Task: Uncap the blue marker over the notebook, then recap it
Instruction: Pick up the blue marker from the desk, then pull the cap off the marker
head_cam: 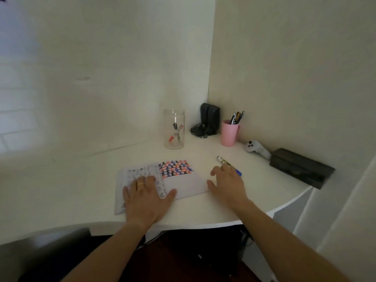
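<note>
An open notebook [183, 180] lies on the white desk [81, 180], its right page printed with a red, blue and black pattern. My left hand [147, 197], wearing a gold ring, rests flat on the left page with fingers spread. To the right of the notebook lies the blue marker [222, 161], white-bodied with a blue cap at its near end. My right hand [227, 183] hovers over the marker's middle, fingers apart and covering part of it. I cannot tell if the fingers touch the marker.
At the back stand a clear jar [174, 129] with pens, a black speaker [209, 118] with cable, and a pink cup [230, 132] of pens. A white controller [257, 149] and a dark box [301, 167] lie along the right wall. The desk's curved edge is near my arms.
</note>
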Tool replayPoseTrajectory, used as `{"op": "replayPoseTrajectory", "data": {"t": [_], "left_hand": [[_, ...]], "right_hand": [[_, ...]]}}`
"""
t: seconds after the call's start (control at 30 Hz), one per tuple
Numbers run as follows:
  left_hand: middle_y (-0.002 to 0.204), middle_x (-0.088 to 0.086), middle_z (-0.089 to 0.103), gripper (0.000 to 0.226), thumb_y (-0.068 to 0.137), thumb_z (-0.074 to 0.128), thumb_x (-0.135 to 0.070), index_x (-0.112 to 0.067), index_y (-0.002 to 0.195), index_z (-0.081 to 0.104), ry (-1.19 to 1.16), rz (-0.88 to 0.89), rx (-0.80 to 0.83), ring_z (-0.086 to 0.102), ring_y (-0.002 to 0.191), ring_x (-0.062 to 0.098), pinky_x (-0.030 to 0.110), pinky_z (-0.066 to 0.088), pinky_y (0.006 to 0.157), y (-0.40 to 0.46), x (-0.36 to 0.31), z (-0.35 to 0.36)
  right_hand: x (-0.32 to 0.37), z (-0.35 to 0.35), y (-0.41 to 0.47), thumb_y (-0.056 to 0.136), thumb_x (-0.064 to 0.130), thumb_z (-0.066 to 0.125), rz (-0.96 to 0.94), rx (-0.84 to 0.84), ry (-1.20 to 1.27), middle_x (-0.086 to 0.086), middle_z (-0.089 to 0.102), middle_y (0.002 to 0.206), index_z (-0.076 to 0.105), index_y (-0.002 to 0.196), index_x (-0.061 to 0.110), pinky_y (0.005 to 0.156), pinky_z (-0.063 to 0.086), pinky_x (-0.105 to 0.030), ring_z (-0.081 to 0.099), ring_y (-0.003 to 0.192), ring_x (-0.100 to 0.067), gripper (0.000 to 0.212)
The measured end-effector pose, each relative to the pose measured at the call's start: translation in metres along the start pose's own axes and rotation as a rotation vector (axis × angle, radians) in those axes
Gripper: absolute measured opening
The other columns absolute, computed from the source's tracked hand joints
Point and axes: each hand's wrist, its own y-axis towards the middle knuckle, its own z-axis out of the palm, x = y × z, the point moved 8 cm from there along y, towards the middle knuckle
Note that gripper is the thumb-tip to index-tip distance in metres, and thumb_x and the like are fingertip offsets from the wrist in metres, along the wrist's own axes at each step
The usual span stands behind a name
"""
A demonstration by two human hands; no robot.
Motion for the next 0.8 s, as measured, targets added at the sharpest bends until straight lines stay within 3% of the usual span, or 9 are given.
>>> {"op": "replayPoseTrajectory", "data": {"t": [0.07, 0.13, 0.2, 0.37, 0.47, 0.57, 0.63, 0.7, 0.8], "left_hand": [[0.162, 0.012, 0.027, 0.104, 0.071, 0.024, -0.091, -0.023, 0.149, 0.027, 0.011, -0.019, 0.044, 0.017, 0.150, 0.034, 0.060, 0.004, 0.120, 0.004, 0.003, 0.009], [0.166, 0.011, 0.018, 0.112, 0.069, 0.016, -0.094, -0.022, 0.154, 0.018, 0.051, -0.035, 0.066, 0.008, 0.153, 0.033, 0.063, -0.001, 0.119, 0.006, 0.004, 0.012], [0.168, 0.012, 0.011, 0.117, 0.067, 0.010, -0.095, -0.021, 0.157, 0.011, 0.084, -0.048, 0.097, 0.002, 0.154, 0.033, 0.065, -0.005, 0.117, 0.007, 0.004, 0.015], [0.167, 0.016, 0.009, 0.116, 0.068, 0.003, -0.095, -0.022, 0.158, 0.007, 0.148, -0.019, 0.135, 0.005, 0.153, 0.038, 0.069, 0.002, 0.115, 0.011, 0.005, 0.021], [0.167, 0.011, 0.007, 0.115, 0.062, 0.006, -0.098, -0.033, 0.157, 0.000, 0.214, 0.024, 0.258, 0.004, 0.152, 0.037, 0.066, 0.010, 0.114, 0.026, 0.005, 0.020], [0.161, 0.011, 0.021, 0.106, 0.062, 0.019, -0.099, -0.042, 0.151, 0.017, 0.259, 0.103, 0.294, 0.018, 0.146, 0.038, 0.060, 0.024, 0.109, 0.067, 0.002, 0.011], [0.146, 0.011, 0.036, 0.092, 0.067, 0.029, -0.094, -0.041, 0.141, 0.038, 0.234, 0.129, 0.284, 0.036, 0.135, 0.034, 0.054, 0.036, 0.103, 0.100, 0.001, 0.011], [0.130, 0.009, 0.052, 0.077, 0.077, 0.036, -0.085, -0.030, 0.127, 0.054, 0.178, 0.118, 0.224, 0.054, 0.119, 0.031, 0.046, 0.044, 0.091, 0.135, 0.000, 0.010], [0.106, 0.005, 0.069, 0.062, 0.088, 0.040, -0.071, -0.018, 0.108, 0.066, 0.211, 0.172, 0.055, 0.066, 0.093, 0.026, 0.035, 0.042, 0.073, 0.172, -0.007, 0.007]], "right_hand": [[-0.019, 0.002, 0.024, 0.092, 0.043, 0.055, 0.044, -0.042, -0.096, -0.013, 0.054, 0.141, 0.053, 0.138, 0.022, 0.098, 0.043, -0.044, 0.049, 0.127, -0.035, 0.051], [-0.038, 0.019, 0.042, 0.095, 0.053, 0.044, 0.129, 0.070, -0.163, -0.013, 0.042, 0.153, 0.034, 0.152, 0.031, 0.108, 0.036, -0.047, 0.038, 0.138, -0.037, 0.062], [-0.047, 0.035, 0.054, 0.097, 0.054, 0.038, 0.176, 0.148, -0.167, -0.012, 0.043, 0.151, 0.029, 0.153, 0.034, 0.107, 0.036, -0.048, 0.041, 0.134, -0.038, 0.061], [-0.014, 0.042, 0.084, 0.096, 0.007, 0.046, -0.026, -0.017, -0.005, -0.011, 0.068, 0.114, 0.059, 0.134, 0.018, 0.084, 0.043, -0.036, 0.059, 0.105, -0.032, 0.042], [0.027, 0.033, 0.100, 0.096, 0.010, 0.052, -0.172, -0.070, 0.108, -0.001, 0.071, 0.115, 0.064, 0.130, 0.022, 0.086, 0.044, -0.028, 0.059, 0.098, -0.019, 0.037], [0.064, 0.028, 0.112, 0.095, 0.014, 0.058, -0.252, -0.100, 0.366, 0.006, 0.073, 0.109, 0.067, 0.121, 0.026, 0.078, 0.052, -0.021, 0.064, 0.086, -0.011, 0.030], [0.072, 0.038, 0.123, 0.095, 0.013, 0.056, -0.158, -0.032, 0.619, 0.007, 0.074, 0.099, 0.068, 0.115, 0.027, 0.060, 0.049, -0.019, 0.060, 0.068, -0.010, 0.027], [0.073, 0.058, 0.130, 0.096, 0.013, 0.049, 0.049, 0.126, 1.004, 0.002, 0.068, 0.079, 0.068, 0.112, 0.019, 0.044, 0.034, -0.026, 0.045, 0.051, -0.014, 0.026], [0.079, 0.086, 0.128, 0.097, 0.020, 0.046, 0.245, 0.348, 1.330, 0.000, 0.046, 0.061, 0.068, 0.106, 0.001, 0.043, 0.016, -0.027, 0.025, 0.044, -0.012, 0.030]]}}
